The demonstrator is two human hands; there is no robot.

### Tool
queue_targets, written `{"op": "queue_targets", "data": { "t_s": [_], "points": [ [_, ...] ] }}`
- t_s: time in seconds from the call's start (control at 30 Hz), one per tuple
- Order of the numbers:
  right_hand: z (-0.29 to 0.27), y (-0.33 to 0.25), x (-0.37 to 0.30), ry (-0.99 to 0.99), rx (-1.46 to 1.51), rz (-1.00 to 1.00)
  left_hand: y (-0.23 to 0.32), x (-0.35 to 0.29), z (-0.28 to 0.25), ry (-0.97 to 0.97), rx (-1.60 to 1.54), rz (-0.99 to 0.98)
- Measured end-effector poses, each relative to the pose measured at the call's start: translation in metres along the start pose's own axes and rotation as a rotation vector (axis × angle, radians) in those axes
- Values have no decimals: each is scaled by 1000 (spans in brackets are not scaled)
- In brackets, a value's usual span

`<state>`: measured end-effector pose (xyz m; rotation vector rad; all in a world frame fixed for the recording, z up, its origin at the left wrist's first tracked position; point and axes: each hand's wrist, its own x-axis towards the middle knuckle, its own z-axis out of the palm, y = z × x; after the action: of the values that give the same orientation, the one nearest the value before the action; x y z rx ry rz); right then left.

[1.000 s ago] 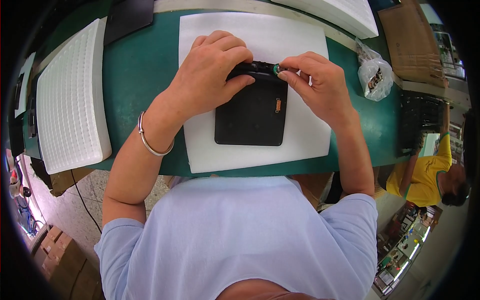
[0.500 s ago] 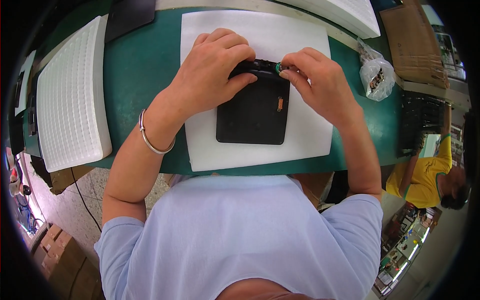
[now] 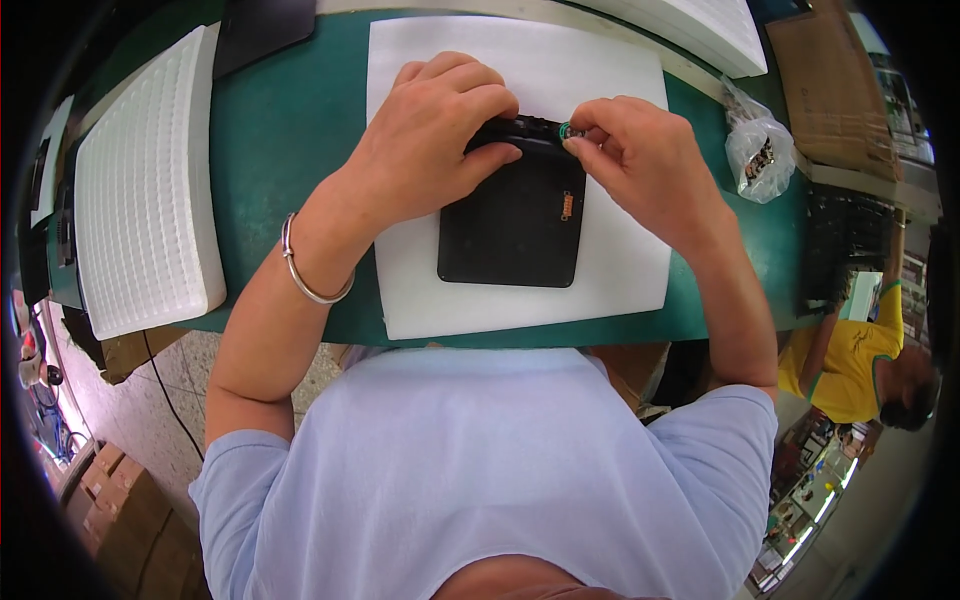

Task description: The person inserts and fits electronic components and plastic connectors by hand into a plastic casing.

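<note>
A flat black device panel (image 3: 510, 235) with rounded corners and a small orange mark lies on a white foam sheet (image 3: 415, 310). My left hand (image 3: 430, 130) grips the panel's far edge at its left part, thumb on the near face and fingers curled behind. At the right end of that edge, my right hand (image 3: 645, 165) pinches a small round green part (image 3: 568, 131) between thumb and index finger. The part touches or nearly touches the black edge; fingertips hide most of it.
A green table (image 3: 270, 180) carries the foam. White ribbed foam trays (image 3: 145, 190) stand at left and at the far right. A clear plastic bag (image 3: 760, 155) of small parts lies right, near a cardboard box (image 3: 830, 90). A person in yellow (image 3: 850, 360) is beyond.
My right hand has shifted slightly to the right, its fingers still pinching the green part at the edge. The whole scene moves a little rightward. My left hand keeps its grip.
</note>
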<state>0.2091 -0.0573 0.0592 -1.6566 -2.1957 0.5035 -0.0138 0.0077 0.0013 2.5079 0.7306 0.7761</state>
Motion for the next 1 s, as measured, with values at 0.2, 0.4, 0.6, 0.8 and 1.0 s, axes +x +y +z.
{"op": "queue_targets", "data": {
  "t_s": [0.2,0.4,0.6,0.8,1.0],
  "points": [
    [-5,6,7,-78,104,43,-2,0,1,-6,9,-2],
    [15,46,6,-54,544,92,-2,1,3,18,12,11],
    [-4,52,3,-57,820,388,-2,2,2,22,18,13],
    [0,34,5,-149,608,440,2,3,-2,-5,15,-11],
    [0,33,7,-204,593,450,1,3,-3,-20,20,-9]
  ]
}}
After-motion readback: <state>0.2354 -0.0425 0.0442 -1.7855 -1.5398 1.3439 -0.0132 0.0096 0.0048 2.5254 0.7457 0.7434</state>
